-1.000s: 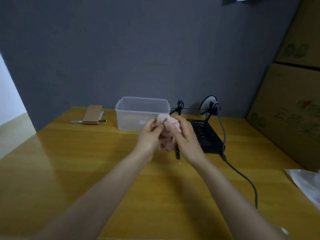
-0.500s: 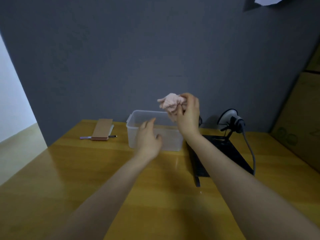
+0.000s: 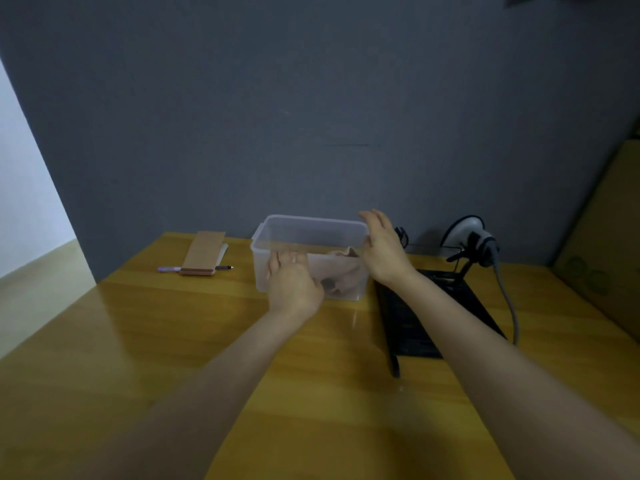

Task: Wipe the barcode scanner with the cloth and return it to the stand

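Note:
The pink cloth lies crumpled inside the clear plastic box, towards its right end. My right hand hovers at the box's right rim with fingers spread and nothing in it. My left hand is open against the box's near wall. The grey barcode scanner rests on its black stand at the back right, its grey cable trailing towards me.
A black keyboard lies right of the box, partly under my right forearm. A brown notebook with a pen sits at the back left. Cardboard boxes stand along the right side. A grey wall closes the back.
My right hand held the cloth above the box; now the cloth lies inside the box and the hand is open. My left hand has moved up to the box's near wall.

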